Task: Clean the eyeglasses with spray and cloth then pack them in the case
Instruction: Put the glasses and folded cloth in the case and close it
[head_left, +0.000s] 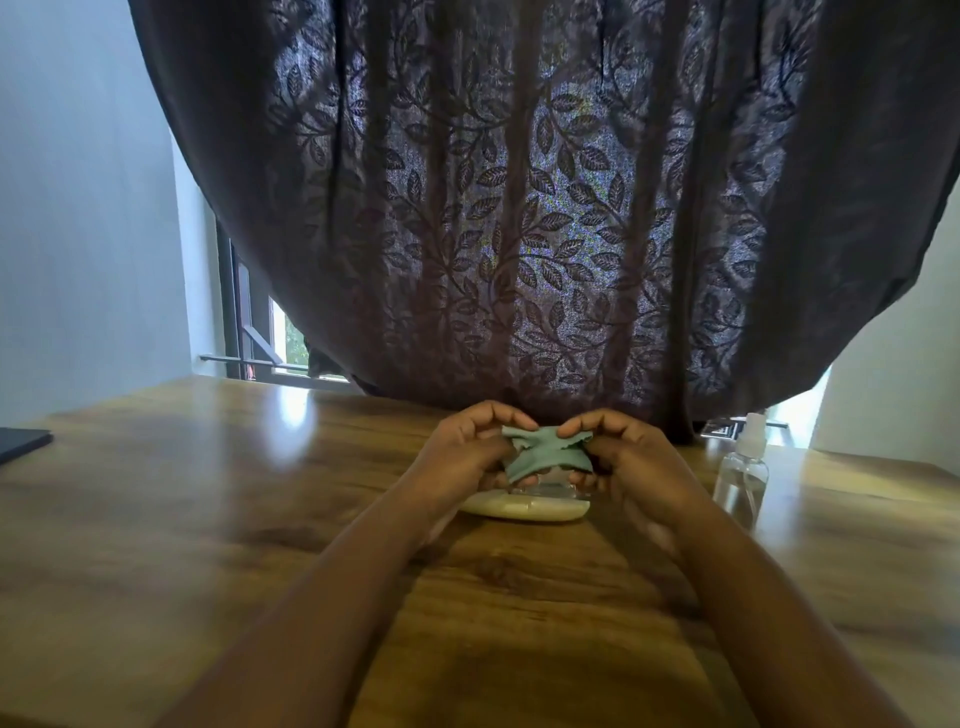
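Observation:
Both hands meet over the middle of the wooden table (260, 519). My left hand (462, 452) and my right hand (628, 457) pinch a green cloth (545, 454) between them. Under the cloth a clear lens of the eyeglasses (550, 486) shows faintly; the frame is mostly hidden by the cloth and fingers. Just below the hands a cream-coloured case (524, 509) lies on the table. A clear spray bottle (740, 473) with a white nozzle stands upright to the right of my right hand, apart from it.
A dark leaf-patterned curtain (519, 208) hangs behind the table's far edge. A dark flat object (21, 441) lies at the table's left edge. A window (270, 343) shows at the back left.

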